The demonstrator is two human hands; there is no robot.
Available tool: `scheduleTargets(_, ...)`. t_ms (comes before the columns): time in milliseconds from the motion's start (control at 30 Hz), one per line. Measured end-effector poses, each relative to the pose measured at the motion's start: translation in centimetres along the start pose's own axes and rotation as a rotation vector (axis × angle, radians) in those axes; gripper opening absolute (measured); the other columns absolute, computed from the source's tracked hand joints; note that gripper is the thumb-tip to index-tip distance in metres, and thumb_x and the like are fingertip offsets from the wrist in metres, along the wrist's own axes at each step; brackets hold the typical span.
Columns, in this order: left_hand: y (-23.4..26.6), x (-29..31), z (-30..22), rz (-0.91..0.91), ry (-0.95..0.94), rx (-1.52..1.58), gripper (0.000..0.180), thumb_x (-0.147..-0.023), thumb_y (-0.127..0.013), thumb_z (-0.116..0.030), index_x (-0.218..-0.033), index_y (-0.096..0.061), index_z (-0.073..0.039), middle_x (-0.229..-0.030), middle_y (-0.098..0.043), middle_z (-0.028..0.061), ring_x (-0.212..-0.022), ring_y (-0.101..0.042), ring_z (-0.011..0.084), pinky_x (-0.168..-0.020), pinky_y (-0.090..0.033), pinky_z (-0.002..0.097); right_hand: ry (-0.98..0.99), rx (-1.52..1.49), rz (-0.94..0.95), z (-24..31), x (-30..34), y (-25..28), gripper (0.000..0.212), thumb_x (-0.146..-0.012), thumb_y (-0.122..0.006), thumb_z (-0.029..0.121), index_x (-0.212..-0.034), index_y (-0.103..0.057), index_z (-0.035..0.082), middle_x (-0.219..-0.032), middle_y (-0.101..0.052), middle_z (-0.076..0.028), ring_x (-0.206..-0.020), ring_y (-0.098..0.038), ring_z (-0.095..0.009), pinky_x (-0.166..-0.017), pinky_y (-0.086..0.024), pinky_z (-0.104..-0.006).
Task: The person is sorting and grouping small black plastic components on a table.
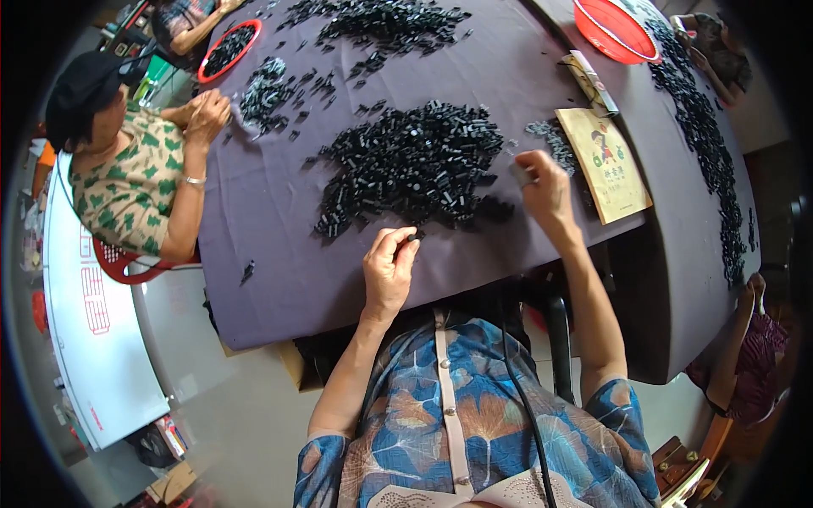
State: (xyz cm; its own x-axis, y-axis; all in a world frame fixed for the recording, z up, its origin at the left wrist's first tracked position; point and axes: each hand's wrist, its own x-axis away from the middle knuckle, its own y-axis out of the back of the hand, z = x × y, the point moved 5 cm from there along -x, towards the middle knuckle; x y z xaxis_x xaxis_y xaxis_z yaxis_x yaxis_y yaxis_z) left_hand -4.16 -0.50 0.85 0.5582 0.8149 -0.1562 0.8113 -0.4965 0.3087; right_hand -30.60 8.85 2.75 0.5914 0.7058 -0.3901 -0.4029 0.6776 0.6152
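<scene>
A big heap of small black cylindrical pieces (pixel 406 161) lies on the cloth in front of me. At its near edge my left hand (pixel 389 267) is closed, pinching one small black piece (pixel 414 237) between thumb and fingertips. To the right of the heap my right hand (pixel 549 190) is raised over the cloth with its fingers closed. Something small and greyish (pixel 521 175) shows at those fingertips; its kind is too unclear to name. Just beyond that hand is a patch of small clear-grey pieces (pixel 552 140), beside a tan paper bag (pixel 614 169).
A dark grey cloth (pixel 296 288) covers the table. More black pieces (pixel 389 25) lie farther back, and a long band of them (pixel 707 152) at the right. Red baskets (pixel 627 42) (pixel 209 68) stand beyond. A person (pixel 127 161) works at the left; others sit around.
</scene>
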Motion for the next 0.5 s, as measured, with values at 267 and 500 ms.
scheduleTargets(267,0.1,0.2,1.1,-0.020,0.127,0.135,0.013,-0.086,-0.065,0.000,-0.099,-0.066,0.000,-0.082,-0.060,0.0017,-0.065,-0.055,0.0071,-0.058,-0.046,0.0229,0.051,0.262,0.081,-1.7,-1.7,-1.5,0.025,-0.077,-0.057,-0.001,-0.100,-0.064,0.007,-0.100,-0.061,-0.014,-0.091,-0.062,-0.035,-0.078,-0.051,-0.0430)
scheduleTargets(500,0.4,-0.1,1.2,-0.005,0.223,0.238,0.011,-0.090,-0.063,-0.006,-0.099,-0.065,-0.001,-0.076,-0.053,-0.0037,-0.059,-0.046,0.0038,-0.052,-0.039,0.0205,0.050,0.362,0.124,-1.6,-2.1,-1.9,0.024,-0.077,-0.057,0.000,-0.100,-0.065,0.007,-0.099,-0.060,-0.013,-0.090,-0.062,-0.035,-0.075,-0.052,-0.0432)
